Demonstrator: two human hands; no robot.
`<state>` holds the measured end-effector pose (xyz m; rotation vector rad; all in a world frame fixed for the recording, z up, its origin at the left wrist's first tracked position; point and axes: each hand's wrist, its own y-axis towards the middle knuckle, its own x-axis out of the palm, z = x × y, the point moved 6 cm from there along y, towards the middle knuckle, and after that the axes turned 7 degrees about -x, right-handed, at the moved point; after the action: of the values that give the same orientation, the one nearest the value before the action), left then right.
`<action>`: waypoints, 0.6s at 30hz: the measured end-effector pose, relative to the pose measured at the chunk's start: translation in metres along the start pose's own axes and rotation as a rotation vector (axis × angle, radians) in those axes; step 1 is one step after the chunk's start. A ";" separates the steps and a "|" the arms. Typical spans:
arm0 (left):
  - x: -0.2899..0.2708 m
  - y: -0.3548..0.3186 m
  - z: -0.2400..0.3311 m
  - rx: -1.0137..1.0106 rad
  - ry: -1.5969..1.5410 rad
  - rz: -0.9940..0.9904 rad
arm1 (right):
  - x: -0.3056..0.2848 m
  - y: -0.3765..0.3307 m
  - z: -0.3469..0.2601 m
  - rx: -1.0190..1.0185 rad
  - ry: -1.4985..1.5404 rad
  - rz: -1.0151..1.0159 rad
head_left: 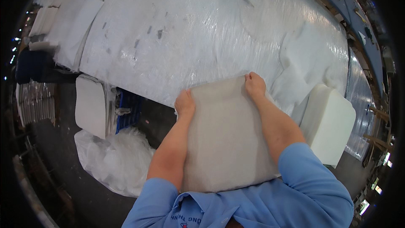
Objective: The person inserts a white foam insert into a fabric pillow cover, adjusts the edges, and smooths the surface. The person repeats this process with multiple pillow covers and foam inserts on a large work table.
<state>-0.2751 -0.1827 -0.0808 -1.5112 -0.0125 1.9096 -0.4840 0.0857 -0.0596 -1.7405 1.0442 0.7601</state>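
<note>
A light beige, roughly rectangular pad (228, 139) reaches from my chest to the near edge of the large table. Its surface looks like smooth cloth, and its far edge lies against the plastic film there. My left hand (184, 103) is closed on the pad's far left corner. At the far right corner my right hand (255, 85) grips the same pad, its fingers curled over the edge. Both arms stretch forward along the pad's sides. What lies under the pad is hidden.
Shiny clear film covers the big white table (190, 33) ahead. Thick cream pads (331, 122) stand at the right. On the left are a stack of white pads (90, 105), a blue crate (128, 109) and a heap of clear plastic (118, 160) on the floor.
</note>
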 end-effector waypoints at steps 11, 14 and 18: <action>0.007 0.011 0.002 0.059 -0.066 0.049 | 0.015 0.017 0.006 -0.020 0.113 0.089; 0.012 0.011 0.003 0.044 -0.036 0.025 | 0.017 0.023 0.009 -0.050 0.009 0.073; 0.007 0.016 0.000 0.059 -0.032 -0.018 | 0.004 0.026 -0.001 -0.099 0.027 0.070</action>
<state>-0.2832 -0.1911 -0.0932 -1.4371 0.0155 1.9031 -0.5050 0.0785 -0.0727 -1.8103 1.1067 0.8469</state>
